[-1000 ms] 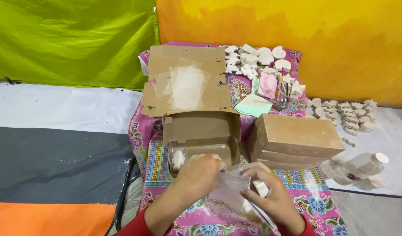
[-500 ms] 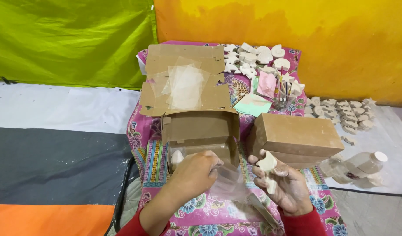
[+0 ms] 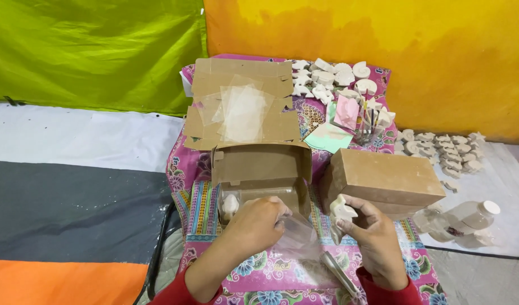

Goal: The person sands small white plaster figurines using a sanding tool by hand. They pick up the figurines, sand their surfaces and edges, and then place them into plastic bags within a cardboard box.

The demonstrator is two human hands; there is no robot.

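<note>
The left hand [image 3: 258,221] pinches a clear plastic bag [image 3: 298,237]; at its 3 o'clock, the right hand [image 3: 371,232] grips a white plaster figure [image 3: 342,210].

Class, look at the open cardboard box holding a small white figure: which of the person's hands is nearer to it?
Left. The left hand is at the open cardboard box, pinching a clear plastic bag. The right hand is off to the box's right, holding a white figure.
</note>
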